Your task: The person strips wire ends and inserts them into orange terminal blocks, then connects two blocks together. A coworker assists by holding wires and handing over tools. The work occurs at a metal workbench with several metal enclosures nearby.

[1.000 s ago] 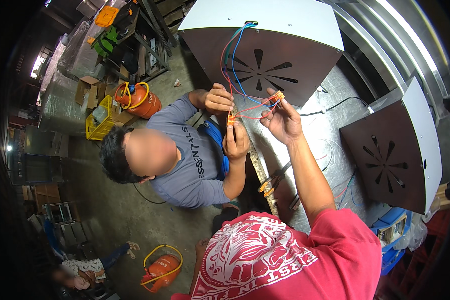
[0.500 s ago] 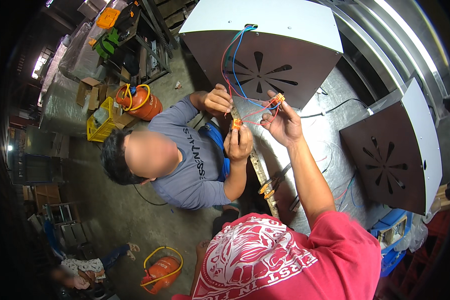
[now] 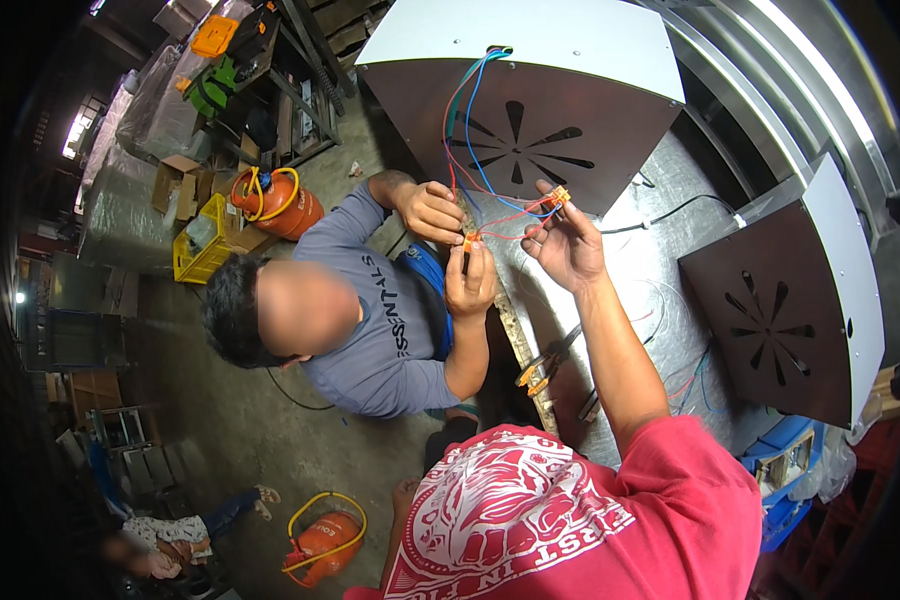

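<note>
Between the fingertips of my raised right hand (image 3: 573, 248) is a small orange wire connector (image 3: 560, 196). Blue and red wires (image 3: 510, 208) run into it, and some come from a hole in the large white-and-brown metal box (image 3: 610, 130). Facing me, a co-worker's upper hand (image 3: 431, 211) pinches a red wire, while their lower hand (image 3: 471, 282) holds another orange connector (image 3: 471, 242) joined to mine by red wires. Of my left hand (image 3: 406, 492), only a bit of skin shows beside my red shirt; its fingers cannot be made out.
Pliers with orange-and-black handles (image 3: 537, 374) lie at the edge of the metal table (image 3: 660, 300). A second box (image 3: 785, 300) stands on the right. Orange gas cylinders (image 3: 290, 208) and a yellow crate (image 3: 200, 240) are on the floor. Another person (image 3: 165, 540) is at the lower left.
The co-worker's hands have come closer together, bringing the red wire to the lower connector. My right hand stays almost in place with its connector.
</note>
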A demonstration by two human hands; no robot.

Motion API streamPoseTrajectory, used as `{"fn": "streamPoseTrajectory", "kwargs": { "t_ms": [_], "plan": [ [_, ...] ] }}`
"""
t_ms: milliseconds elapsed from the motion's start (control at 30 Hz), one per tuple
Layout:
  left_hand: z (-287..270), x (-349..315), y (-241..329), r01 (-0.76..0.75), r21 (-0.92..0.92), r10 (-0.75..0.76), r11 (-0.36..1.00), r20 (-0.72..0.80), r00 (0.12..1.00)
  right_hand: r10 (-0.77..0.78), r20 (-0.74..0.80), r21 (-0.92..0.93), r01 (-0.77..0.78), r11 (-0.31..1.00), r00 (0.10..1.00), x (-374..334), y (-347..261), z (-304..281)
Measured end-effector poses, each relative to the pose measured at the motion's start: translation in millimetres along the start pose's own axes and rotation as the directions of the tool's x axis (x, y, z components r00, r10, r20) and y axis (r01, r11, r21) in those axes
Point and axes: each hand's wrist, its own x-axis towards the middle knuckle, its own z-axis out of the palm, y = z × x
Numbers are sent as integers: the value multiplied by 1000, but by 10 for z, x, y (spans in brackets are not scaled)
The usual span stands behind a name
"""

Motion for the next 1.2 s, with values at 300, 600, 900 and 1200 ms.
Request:
{"fn": "streamPoseTrajectory", "kwargs": {
  "t_ms": [300, 600, 900, 1200],
  "plan": [
    [-35, 36, 13, -56, 6, 56, 998, 5, 998, 2, -15, 7, -1, 1000, 1000, -19, 18, -3],
    [-36, 64, 0, -54, 65, 54, 996, 4, 999, 5, -5, 2, -5, 1000, 1000, -11, 24, -57],
    [-108, -221, 452, 2, 102, 2, 995, -33, 999, 12, -32, -2, -12, 1000, 999, -49, 20, -59],
    [-120, -291, 730, 104, 143, -89, 984, -105, 990, 8, -22, -6, -9, 1000, 1000, -57, 14, -78]
  ]
}}
